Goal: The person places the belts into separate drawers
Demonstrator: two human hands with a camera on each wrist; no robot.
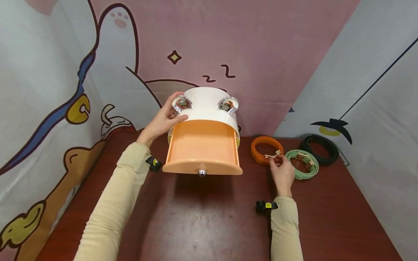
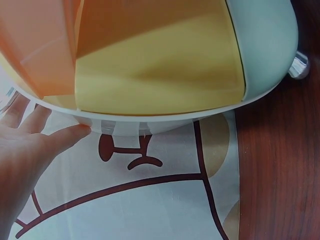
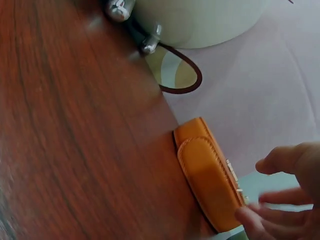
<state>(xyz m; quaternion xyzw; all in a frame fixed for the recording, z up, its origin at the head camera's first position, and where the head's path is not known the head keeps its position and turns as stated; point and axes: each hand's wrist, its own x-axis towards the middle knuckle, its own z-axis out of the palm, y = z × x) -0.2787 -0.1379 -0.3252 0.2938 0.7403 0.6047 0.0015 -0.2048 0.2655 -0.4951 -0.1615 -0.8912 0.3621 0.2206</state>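
Observation:
A white round-topped box (image 1: 206, 108) with two silver rings stands on the table, its orange drawer (image 1: 203, 139) pulled out. Against the box's side rests my left hand (image 1: 163, 121), thumb on the front rim and fingers by the left silver ring (image 1: 181, 104); in the left wrist view the thumb lies straight along the edge. My right hand (image 1: 282, 172) is at the coiled orange belt (image 1: 258, 158), fingertips at its buckle (image 1: 271, 156). The right wrist view shows thumb and fingers spread apart beside the orange belt (image 3: 207, 175), with a fingertip at its edge.
Right of the orange belt lie a coiled green belt (image 1: 308, 174) and a coiled black belt (image 1: 330, 157). The drawer has a silver knob (image 1: 202, 172) at its front. A printed cloth (image 1: 261, 54) hangs behind the brown table (image 1: 202, 224).

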